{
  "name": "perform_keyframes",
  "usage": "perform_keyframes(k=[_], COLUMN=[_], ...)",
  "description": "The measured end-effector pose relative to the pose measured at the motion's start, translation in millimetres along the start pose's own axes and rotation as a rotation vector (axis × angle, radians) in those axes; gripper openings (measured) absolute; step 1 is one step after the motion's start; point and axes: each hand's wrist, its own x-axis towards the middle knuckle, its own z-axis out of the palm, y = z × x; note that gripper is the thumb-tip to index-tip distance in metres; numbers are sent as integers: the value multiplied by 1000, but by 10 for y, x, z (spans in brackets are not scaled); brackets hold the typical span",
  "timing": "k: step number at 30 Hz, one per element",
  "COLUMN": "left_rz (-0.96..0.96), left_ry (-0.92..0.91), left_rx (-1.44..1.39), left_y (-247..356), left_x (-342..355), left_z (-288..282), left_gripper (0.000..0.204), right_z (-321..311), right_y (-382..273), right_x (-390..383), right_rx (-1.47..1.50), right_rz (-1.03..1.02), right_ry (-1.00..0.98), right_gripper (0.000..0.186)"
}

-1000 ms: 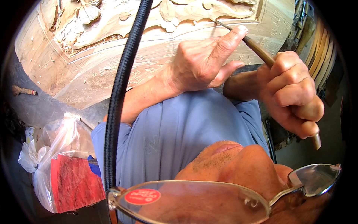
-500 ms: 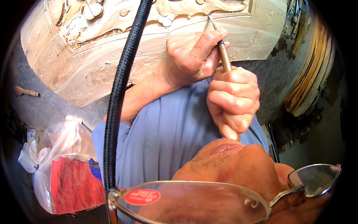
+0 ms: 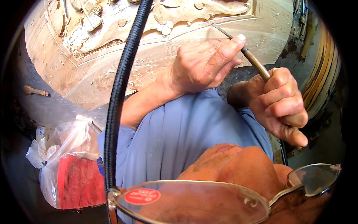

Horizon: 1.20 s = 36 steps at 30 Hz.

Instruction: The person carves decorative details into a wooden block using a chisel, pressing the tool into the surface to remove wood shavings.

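Your two hands are apart from each other but share one tool: your right hand [image 3: 279, 100] is clenched around the wooden handle of a slim carving tool [image 3: 257, 64], while your left hand [image 3: 201, 67] has its thumb laid over the shaft near the dark collar. How firmly your left fingers grip from beneath, you can't be told; they are partly hidden.

Half a second ago your right hand was drawn in close under your left, near your chin, with the handle running almost straight back toward you. Now it has swung out to the right, so the tool slants across, its butt end turned away from your body. The tip has also slipped from the carved edge to the plain margin just on your side of it. For the work, that looks like a new angle of approach, with your left thumb serving as the guide; whether the tip touches the wood is too fine to tell.

The wooden panel [image 3: 93, 82] lies ahead of both hands on the grey worktop [image 3: 48, 100] and reaches well out to the left of your left hand. Its raised relief carving [image 3: 182, 15] sits directly beyond your left fingers, near the tip. Right of your right hand stands a stack of curved wooden strips [image 3: 320, 74].
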Motion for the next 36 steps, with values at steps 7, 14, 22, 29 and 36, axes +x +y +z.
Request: perform_keyframes(k=[7, 14, 22, 29, 36], left_rz=[-34, -137, -196, -186, -97], left_ry=[-33, -52, -5, 80, 119], left_rx=[41, 0, -29, -6, 26], left_y=[47, 105, 113, 31, -11], left_x=[67, 80, 75, 8, -31], left_z=[-37, -69, -81, -63, -68], left_gripper=[65, 70, 73, 65, 53], right_z=[43, 53, 153, 584, 461], right_y=[-59, -14, -14, 419, 323], right_x=[248, 439, 633, 299, 109], right_rx=[15, 64, 97, 31, -219], right_rz=[100, 218, 438, -44, -221], right_ry=[-46, -129, -75, 67, -292], right_gripper=[61, 66, 67, 64, 66])
